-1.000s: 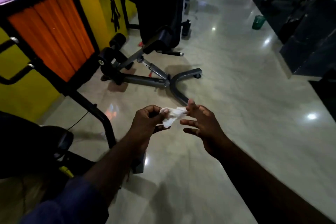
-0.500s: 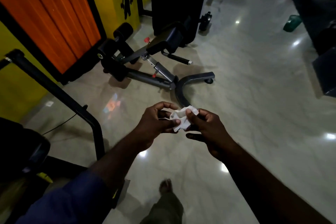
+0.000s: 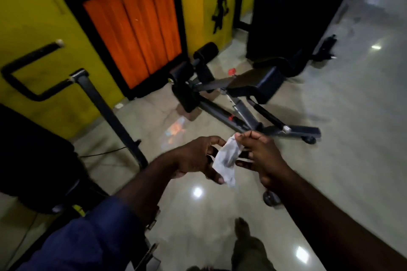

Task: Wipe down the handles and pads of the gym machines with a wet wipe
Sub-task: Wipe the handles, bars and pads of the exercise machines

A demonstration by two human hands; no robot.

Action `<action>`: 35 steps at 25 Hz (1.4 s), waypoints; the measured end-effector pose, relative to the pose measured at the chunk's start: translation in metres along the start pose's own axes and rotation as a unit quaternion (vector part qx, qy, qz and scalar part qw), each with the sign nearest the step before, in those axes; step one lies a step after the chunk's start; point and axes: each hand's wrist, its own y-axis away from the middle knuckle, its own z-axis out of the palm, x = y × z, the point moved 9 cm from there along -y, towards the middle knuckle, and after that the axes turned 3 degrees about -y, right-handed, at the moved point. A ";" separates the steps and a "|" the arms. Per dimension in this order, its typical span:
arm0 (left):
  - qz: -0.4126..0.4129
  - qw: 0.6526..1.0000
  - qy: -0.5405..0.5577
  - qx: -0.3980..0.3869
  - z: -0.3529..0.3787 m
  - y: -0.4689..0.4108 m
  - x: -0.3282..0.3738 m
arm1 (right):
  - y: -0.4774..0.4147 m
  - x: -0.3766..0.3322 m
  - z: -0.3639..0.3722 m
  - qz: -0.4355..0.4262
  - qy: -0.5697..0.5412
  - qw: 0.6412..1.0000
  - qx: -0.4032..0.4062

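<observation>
Unfolded since half a second ago, the one wet wipe (image 3: 226, 160) hangs between two hands.
I read the left hand (image 3: 196, 158) as spread against its edge; right hand (image 3: 262, 156) pinches its top corner; one weight bench (image 3: 259, 81) beyond.

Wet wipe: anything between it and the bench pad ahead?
Nothing visible. The right hand pinches the wet wipe at its top, in the air; only bare floor and the bench's own frame lie between it and the bench seat pad.
</observation>
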 end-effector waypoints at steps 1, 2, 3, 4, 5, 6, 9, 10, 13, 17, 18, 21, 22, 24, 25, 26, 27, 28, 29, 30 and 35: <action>-0.008 0.999 0.013 0.041 -0.023 -0.005 -0.001 | -0.026 -0.013 0.012 -0.020 0.028 0.999 -0.019; -0.017 0.994 0.037 0.099 -0.047 -0.009 0.000 | -0.051 -0.028 0.024 -0.047 0.064 0.996 -0.038; -0.025 0.984 0.064 0.164 -0.070 -0.009 0.002 | -0.072 -0.043 0.039 -0.072 0.098 0.991 -0.056; -0.028 0.969 0.085 0.231 -0.092 -0.010 0.002 | -0.090 -0.056 0.055 -0.088 0.112 0.986 -0.082; -0.026 0.950 0.109 0.291 -0.109 -0.008 0.002 | -0.107 -0.064 0.072 -0.083 0.110 0.983 -0.122; -0.025 0.931 0.133 0.339 -0.123 -0.006 0.000 | -0.122 -0.067 0.089 -0.059 0.089 0.979 -0.174; -0.044 0.863 0.242 0.441 -0.159 0.010 -0.022 | -0.151 -0.051 0.145 0.078 0.021 0.934 -0.348; -0.043 0.841 0.267 0.468 -0.171 0.017 -0.029 | -0.160 -0.050 0.161 0.096 0.033 0.921 -0.376; -0.046 0.792 0.292 0.535 -0.208 0.039 -0.054 | -0.192 -0.061 0.216 0.074 0.101 0.902 -0.412; -0.014 0.717 0.329 0.614 -0.281 0.063 -0.084 | -0.229 -0.082 0.314 0.048 0.128 0.872 -0.471; -0.011 0.705 0.341 0.622 -0.308 0.065 -0.094 | -0.244 -0.088 0.340 0.034 0.139 0.869 -0.474; -0.020 0.688 0.356 0.632 -0.385 0.070 -0.119 | -0.288 -0.106 0.411 0.038 0.152 0.869 -0.469; -0.008 0.687 0.352 0.635 -0.410 0.071 -0.118 | -0.301 -0.113 0.433 0.049 0.137 0.869 -0.472; 0.005 0.677 0.337 0.654 -0.450 0.077 -0.115 | -0.326 -0.124 0.468 0.057 0.116 0.875 -0.466; 0.005 0.673 0.316 0.669 -0.470 0.080 -0.116 | -0.339 -0.129 0.487 0.049 0.116 0.877 -0.463; 0.005 0.673 0.300 0.676 -0.489 0.081 -0.119 | -0.352 -0.130 0.504 0.046 0.126 0.874 -0.468; 0.007 0.673 0.290 0.681 -0.508 0.080 -0.121 | -0.362 -0.131 0.522 0.051 0.142 0.865 -0.478; 0.007 0.670 0.284 0.686 -0.525 0.079 -0.126 | -0.372 -0.129 0.539 0.061 0.162 0.853 -0.492; 0.003 0.662 0.278 0.696 -0.543 0.078 -0.134 | -0.383 -0.126 0.558 0.073 0.180 0.837 -0.511; -0.004 0.650 0.278 0.708 -0.561 0.078 -0.143 | -0.397 -0.125 0.576 0.083 0.193 0.823 -0.528; -0.036 0.579 0.315 0.751 -0.637 0.068 -0.178 | -0.472 -0.134 0.659 0.145 0.185 0.789 -0.567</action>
